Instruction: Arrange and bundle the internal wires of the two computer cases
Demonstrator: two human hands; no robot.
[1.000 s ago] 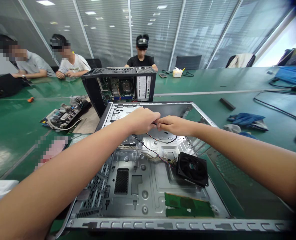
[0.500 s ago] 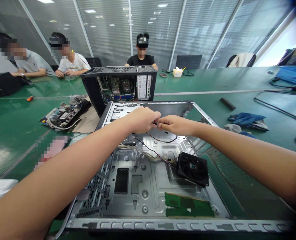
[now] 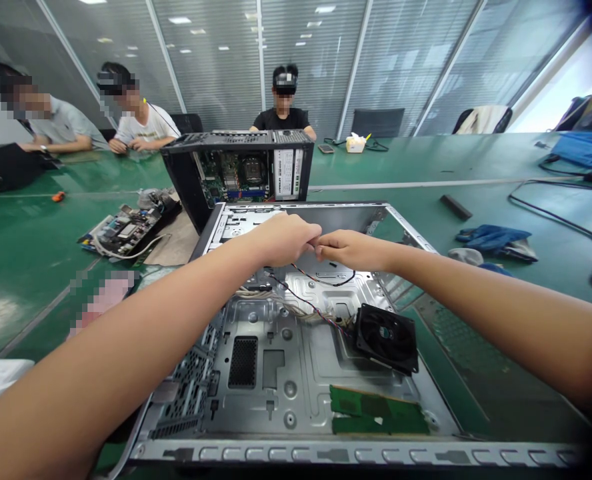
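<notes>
My left hand [image 3: 289, 239] and my right hand [image 3: 343, 248] meet above the far half of an open metal computer case [image 3: 261, 317] lying flat. Both are closed, with fingertips pinched together and touching. A thin cable [image 3: 321, 283] of dark and coloured strands loops just beneath, seeming to run up into both hands; the pinched part is hidden. Inside the case, a black fan [image 3: 387, 338] rests at the right, its twisted lead [image 3: 306, 304] running up and left. Near the front edge lie green memory sticks [image 3: 376, 410].
Another computer tower [image 3: 236, 140] stands behind the case. To its left sits a motherboard [image 3: 129, 227] with a pale cable. Blue gloves [image 3: 496, 241], a dark bar [image 3: 455, 207] and a black cable [image 3: 566, 193] are on the right side of the table. Several people sit opposite.
My fingertips have shifted slightly; the small dark bit that showed between them is now hidden. The case, fan and memory sticks look the same.
</notes>
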